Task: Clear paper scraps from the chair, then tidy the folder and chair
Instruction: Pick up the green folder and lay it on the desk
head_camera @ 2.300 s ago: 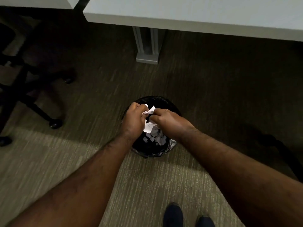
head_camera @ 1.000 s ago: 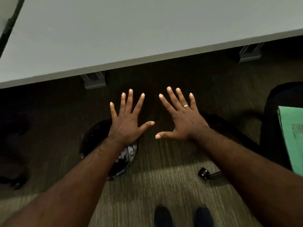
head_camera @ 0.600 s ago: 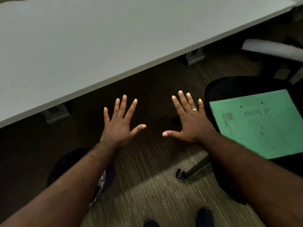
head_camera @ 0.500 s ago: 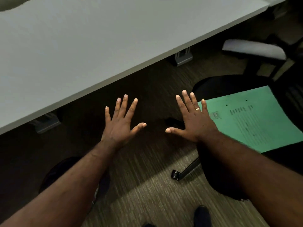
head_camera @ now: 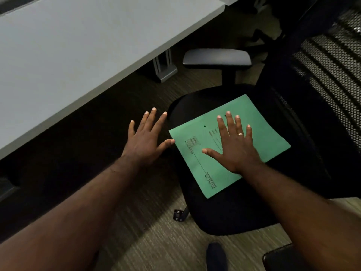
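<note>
A green folder [head_camera: 259,130] lies flat and closed on the black seat of an office chair [head_camera: 230,212]. My right hand [head_camera: 234,147], fingers straight and spread, is over the folder's middle; whether it touches the cover I cannot tell. My left hand [head_camera: 145,138] hovers with spread fingers just left of the seat, its thumb tip near the folder's left corner. Both hands hold nothing. No paper scraps show on the seat or folder.
A grey desk [head_camera: 78,45] runs across the upper left, its leg [head_camera: 163,67] behind the chair. The chair's grey armrest [head_camera: 216,58] and mesh backrest [head_camera: 328,61] stand at the right. A caster [head_camera: 178,215] sits on the carpet. My shoe [head_camera: 215,255] is below.
The view swung right from the black bin to the chair. Both hands, empty and spread since dropping scraps in the bin, moved right; the right one now lies over the folder.
</note>
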The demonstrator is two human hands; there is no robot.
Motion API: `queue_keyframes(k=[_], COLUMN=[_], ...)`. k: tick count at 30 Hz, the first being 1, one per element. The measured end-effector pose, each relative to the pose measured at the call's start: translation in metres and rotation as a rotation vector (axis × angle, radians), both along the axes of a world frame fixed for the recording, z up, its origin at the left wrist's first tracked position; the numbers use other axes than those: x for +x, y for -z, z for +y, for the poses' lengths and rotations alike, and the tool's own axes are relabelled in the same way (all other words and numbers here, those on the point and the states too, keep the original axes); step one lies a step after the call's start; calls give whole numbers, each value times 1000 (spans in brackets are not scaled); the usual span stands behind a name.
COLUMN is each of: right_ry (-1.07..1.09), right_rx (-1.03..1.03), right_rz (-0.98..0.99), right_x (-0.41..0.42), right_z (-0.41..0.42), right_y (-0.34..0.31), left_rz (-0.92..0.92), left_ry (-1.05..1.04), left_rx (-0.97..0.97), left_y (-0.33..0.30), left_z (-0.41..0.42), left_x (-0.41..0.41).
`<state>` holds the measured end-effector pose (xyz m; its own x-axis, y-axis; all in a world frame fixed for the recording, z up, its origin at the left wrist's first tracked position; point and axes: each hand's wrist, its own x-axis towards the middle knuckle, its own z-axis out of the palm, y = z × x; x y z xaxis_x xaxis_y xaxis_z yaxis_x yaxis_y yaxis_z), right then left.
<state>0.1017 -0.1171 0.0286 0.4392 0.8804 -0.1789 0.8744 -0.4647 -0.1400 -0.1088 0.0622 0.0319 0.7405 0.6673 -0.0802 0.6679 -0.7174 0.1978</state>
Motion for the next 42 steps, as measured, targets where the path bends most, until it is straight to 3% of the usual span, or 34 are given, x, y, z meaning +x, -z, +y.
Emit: queue_keyframes(k=[9, 16, 23, 31, 36, 39, 42], right_ry=[453, 919, 1109, 1386, 1619, 1627, 1596], right_rx=[-23, 31, 83, 100, 211, 281, 376], right_rz=[202, 460, 533, 540, 834, 1013, 1030], right_x=[35, 34, 33, 40, 46, 41, 35], right_z=[-30, -26, -18, -14, -32, -39, -39], right_y=[38, 58, 71, 64, 59, 53, 43], left_rz=[172, 289, 338, 160, 40, -15, -60], left_ry=[119, 62, 5, -100, -205, -225, -239], left_rx=[-71, -228, -291, -450, -663, -718, -760], left_y=[32, 56, 68, 57, 45, 36, 27], left_z=[4, 3, 4, 9, 6, -1, -10], left_x=[84, 123, 127, 127, 120, 113, 102])
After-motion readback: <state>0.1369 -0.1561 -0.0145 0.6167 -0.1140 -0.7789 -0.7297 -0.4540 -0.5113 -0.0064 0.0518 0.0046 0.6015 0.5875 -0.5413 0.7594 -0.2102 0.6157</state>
